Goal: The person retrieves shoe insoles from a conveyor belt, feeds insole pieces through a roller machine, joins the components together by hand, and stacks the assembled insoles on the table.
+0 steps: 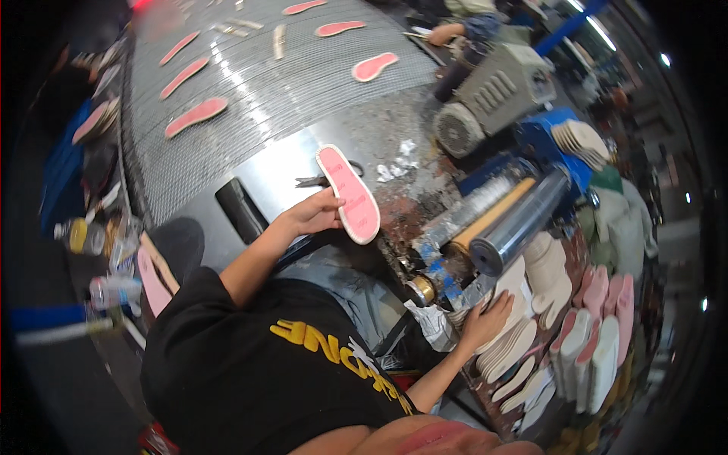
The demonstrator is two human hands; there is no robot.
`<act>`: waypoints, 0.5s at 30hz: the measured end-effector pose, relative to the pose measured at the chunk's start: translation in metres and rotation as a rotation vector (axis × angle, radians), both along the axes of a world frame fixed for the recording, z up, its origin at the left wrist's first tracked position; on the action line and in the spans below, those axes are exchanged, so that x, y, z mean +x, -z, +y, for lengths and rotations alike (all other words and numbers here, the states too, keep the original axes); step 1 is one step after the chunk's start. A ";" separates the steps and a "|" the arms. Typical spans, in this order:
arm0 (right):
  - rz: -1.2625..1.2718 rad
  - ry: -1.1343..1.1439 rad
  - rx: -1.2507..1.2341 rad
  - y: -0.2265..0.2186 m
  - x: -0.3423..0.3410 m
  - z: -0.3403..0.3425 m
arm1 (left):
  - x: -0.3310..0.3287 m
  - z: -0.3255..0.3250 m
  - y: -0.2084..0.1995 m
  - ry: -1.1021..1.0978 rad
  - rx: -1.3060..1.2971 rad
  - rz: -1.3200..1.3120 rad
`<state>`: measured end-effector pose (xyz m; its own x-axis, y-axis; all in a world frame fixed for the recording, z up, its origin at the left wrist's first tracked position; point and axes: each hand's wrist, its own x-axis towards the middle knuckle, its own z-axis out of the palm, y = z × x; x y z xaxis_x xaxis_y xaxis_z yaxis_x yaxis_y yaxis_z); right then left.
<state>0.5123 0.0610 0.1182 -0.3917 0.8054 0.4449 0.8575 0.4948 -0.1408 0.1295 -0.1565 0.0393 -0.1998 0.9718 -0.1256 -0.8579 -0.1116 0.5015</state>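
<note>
My left hand [315, 214] is closed on one edge of an insole [352, 193] with a pink top and a pale rim, held up over the metal table edge. Behind that insole, dark-handled scissors [309, 182] lie partly hidden. Off to the right, my right hand [487, 321] rests with fingers spread on pale cream insoles [515, 288]. Just below it sits a stack of similar cream insoles [508, 355]. The roller machine [519, 220], with its shiny metal cylinder, stands right beyond this hand.
Several pink insoles [197, 116] lie spaced out on a mesh conveyor belt [258, 83]. A black case [240, 210] is on the table's left. Pink and white insoles [599, 341] stand at the right. Bottles [82, 236] are at far left. Another person's hand [446, 34] shows across the belt.
</note>
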 end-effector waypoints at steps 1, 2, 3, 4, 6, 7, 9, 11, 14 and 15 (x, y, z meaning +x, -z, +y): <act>-0.008 0.032 0.002 0.001 0.002 -0.001 | -0.002 -0.003 0.004 -0.065 0.010 -0.045; -0.018 0.036 0.028 0.005 0.006 0.000 | -0.006 -0.007 0.007 -0.124 -0.023 -0.058; -0.027 -0.004 0.023 0.007 0.010 0.001 | -0.016 -0.009 0.014 -0.159 -0.043 -0.061; -0.029 0.015 0.036 0.009 0.011 0.001 | -0.026 -0.014 0.013 -0.221 -0.035 -0.096; -0.032 0.021 0.057 0.009 0.008 0.001 | -0.047 -0.033 0.003 -0.391 -0.040 -0.137; -0.034 0.010 0.053 0.012 0.011 0.002 | -0.060 -0.042 -0.005 -0.484 -0.057 -0.142; -0.054 0.011 0.088 0.017 0.013 0.006 | -0.090 -0.070 -0.010 -0.640 -0.001 -0.218; -0.059 0.010 0.085 0.016 0.012 0.005 | -0.107 -0.103 -0.015 -0.790 -0.038 -0.213; -0.067 0.018 0.099 0.018 0.014 0.008 | -0.105 -0.137 -0.024 -0.820 -0.393 -0.210; -0.064 0.016 0.098 0.018 0.014 0.009 | -0.105 -0.145 -0.025 -0.822 -0.393 -0.207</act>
